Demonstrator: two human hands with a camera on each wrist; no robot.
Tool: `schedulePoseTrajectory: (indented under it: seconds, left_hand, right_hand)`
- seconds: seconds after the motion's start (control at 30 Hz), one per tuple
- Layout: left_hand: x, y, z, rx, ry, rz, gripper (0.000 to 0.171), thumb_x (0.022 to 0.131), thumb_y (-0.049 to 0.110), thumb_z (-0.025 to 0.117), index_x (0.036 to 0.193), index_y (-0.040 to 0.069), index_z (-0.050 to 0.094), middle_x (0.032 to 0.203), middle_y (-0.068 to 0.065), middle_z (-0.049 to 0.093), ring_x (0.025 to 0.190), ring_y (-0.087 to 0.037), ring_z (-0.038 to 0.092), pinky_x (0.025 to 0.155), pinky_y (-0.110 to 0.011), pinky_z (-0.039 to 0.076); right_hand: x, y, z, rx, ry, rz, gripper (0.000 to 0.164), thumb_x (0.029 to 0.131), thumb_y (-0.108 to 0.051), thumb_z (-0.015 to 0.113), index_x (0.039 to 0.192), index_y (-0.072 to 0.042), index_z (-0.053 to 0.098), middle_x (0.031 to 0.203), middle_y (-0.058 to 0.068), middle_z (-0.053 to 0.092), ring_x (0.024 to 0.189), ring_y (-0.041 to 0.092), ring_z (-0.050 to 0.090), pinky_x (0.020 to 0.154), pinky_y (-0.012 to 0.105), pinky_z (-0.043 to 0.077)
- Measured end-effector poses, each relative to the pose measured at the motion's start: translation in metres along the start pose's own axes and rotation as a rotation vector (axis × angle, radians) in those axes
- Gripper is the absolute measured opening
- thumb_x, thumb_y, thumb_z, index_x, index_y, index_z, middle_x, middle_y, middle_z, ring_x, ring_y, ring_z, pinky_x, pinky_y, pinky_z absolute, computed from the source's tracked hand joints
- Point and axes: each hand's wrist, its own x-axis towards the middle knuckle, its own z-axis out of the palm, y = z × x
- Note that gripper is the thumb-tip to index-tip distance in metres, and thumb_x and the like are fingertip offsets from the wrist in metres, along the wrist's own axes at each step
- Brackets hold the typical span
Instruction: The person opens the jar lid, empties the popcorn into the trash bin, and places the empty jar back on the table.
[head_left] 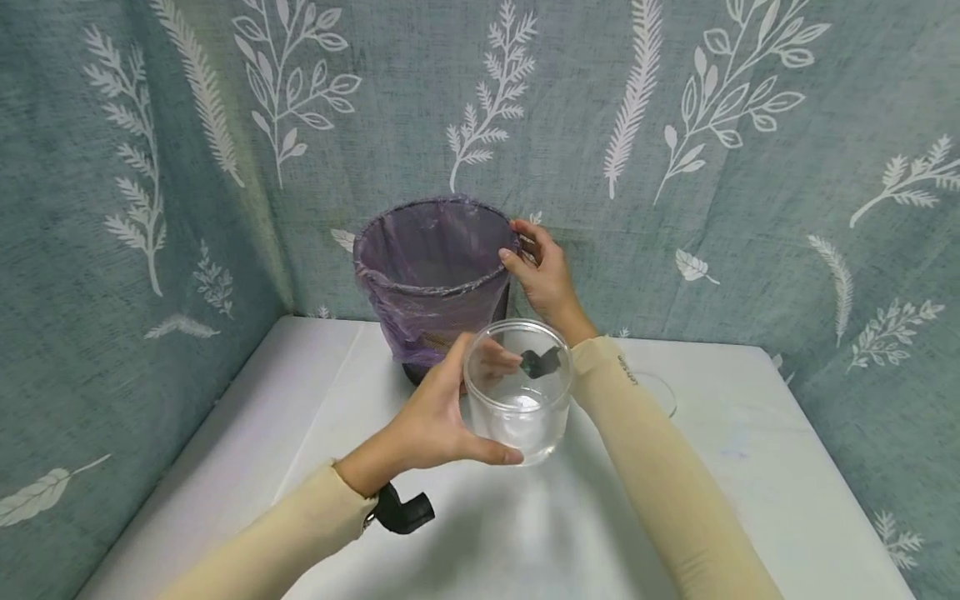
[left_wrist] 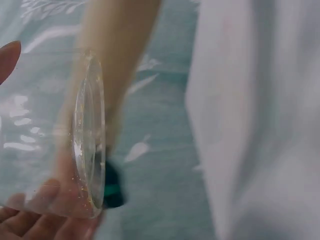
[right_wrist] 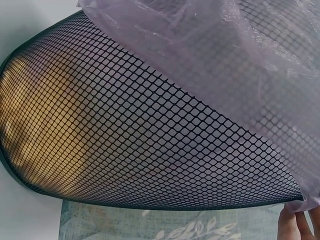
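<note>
My left hand (head_left: 427,421) holds a clear round plastic tub (head_left: 521,429), thumb low on its near side and fingers behind it. The tub's round mouth is tipped up toward the head camera, and no contents show inside. In the left wrist view the tub (left_wrist: 35,135) lies sideways, fingers behind its clear wall. Farther back, my right hand (head_left: 551,283) grips the right rim of a mesh wastebasket (right_wrist: 150,135). A thin purple bin bag (head_left: 457,312) lines the basket and folds over its rim; the right wrist view shows fingertips pinching rim and bag.
A yellow-brown mass (right_wrist: 40,125) shows through the mesh near the basket's base. On the white table (head_left: 720,483), a clear round lid (head_left: 673,400) lies partly behind the right sleeve. Leaf-patterned green cloth (head_left: 570,108) hangs close behind the basket and along both sides.
</note>
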Motion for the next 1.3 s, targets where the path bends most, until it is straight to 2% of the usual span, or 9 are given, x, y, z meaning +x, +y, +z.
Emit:
schedulePoseTrajectory:
  seconds: [0.17,0.3,0.47,0.6,0.87,1.0,1.13,1.3]
  left_hand:
    - [-0.019,-0.023,0.024,-0.037,-0.081,-0.064,0.104,0.059,0.014,0.104,0.141,0.01,0.042,0.143,-0.001,0.06,0.134,-0.021,0.057,0.112,-0.044,0.047]
    - [-0.03,-0.043,0.042,-0.079,-0.146,-0.152,0.102,0.06,0.013,0.104,0.14,0.012,0.041,0.145,0.004,0.059,0.137,-0.021,0.055,0.11,-0.05,0.049]
    - [-0.038,-0.065,0.061,-0.1,-0.168,-0.249,0.103,0.058,0.009,0.104,0.139,0.014,0.042,0.145,0.009,0.058,0.138,-0.028,0.054,0.107,-0.052,0.051]
    - [-0.042,-0.079,0.072,-0.062,-0.185,-0.28,0.105,0.056,0.007,0.105,0.14,0.017,0.042,0.147,0.008,0.059,0.137,-0.029,0.055,0.102,-0.049,0.053]
    - [-0.046,-0.09,0.088,-0.009,-0.224,-0.305,0.109,0.055,0.005,0.104,0.143,0.02,0.042,0.149,-0.006,0.059,0.129,-0.031,0.06,0.095,-0.043,0.055]
    - [-0.046,-0.093,0.092,-0.002,-0.226,-0.313,0.109,0.054,0.004,0.104,0.142,0.021,0.043,0.147,-0.009,0.06,0.127,-0.029,0.061,0.1,-0.043,0.053]
    - [-0.048,-0.094,0.095,0.028,-0.22,-0.315,0.111,0.052,0.003,0.104,0.142,0.022,0.042,0.148,-0.004,0.06,0.131,-0.027,0.06,0.112,-0.044,0.045]
    - [-0.048,-0.094,0.094,0.074,-0.222,-0.319,0.113,0.052,0.005,0.105,0.143,0.02,0.041,0.148,0.004,0.061,0.135,-0.023,0.057,0.117,-0.044,0.039]
  right_hand:
    - [-0.003,-0.002,0.002,0.017,0.0,0.016,0.054,0.104,-0.002,0.064,0.153,0.005,0.044,0.158,0.022,0.045,0.143,0.042,0.044,0.116,0.039,0.042]
    - [-0.003,-0.003,0.002,0.027,-0.009,0.03,0.054,0.104,-0.003,0.064,0.154,0.004,0.044,0.158,0.021,0.044,0.143,0.041,0.045,0.114,0.039,0.044]
    - [-0.003,-0.004,0.002,0.03,-0.023,0.036,0.055,0.105,-0.004,0.063,0.154,0.004,0.042,0.159,0.02,0.043,0.144,0.04,0.044,0.115,0.036,0.043]
    - [-0.003,-0.003,0.001,0.022,-0.017,0.024,0.054,0.105,-0.003,0.063,0.154,0.005,0.043,0.159,0.021,0.043,0.144,0.04,0.044,0.117,0.036,0.041]
    - [-0.002,-0.002,-0.001,0.011,-0.028,0.029,0.054,0.105,-0.004,0.063,0.154,0.005,0.042,0.159,0.019,0.043,0.145,0.038,0.044,0.117,0.034,0.04]
    - [-0.003,-0.004,-0.001,0.009,-0.033,0.031,0.054,0.105,-0.005,0.063,0.155,0.004,0.042,0.159,0.019,0.042,0.145,0.038,0.043,0.117,0.034,0.04]
    - [-0.003,-0.003,-0.001,0.009,-0.032,0.035,0.055,0.105,-0.006,0.063,0.155,0.003,0.042,0.159,0.018,0.042,0.145,0.037,0.044,0.117,0.034,0.041]
    - [-0.003,-0.001,-0.001,0.012,-0.028,0.026,0.055,0.106,-0.005,0.062,0.155,0.004,0.041,0.159,0.02,0.042,0.145,0.037,0.044,0.117,0.035,0.04]
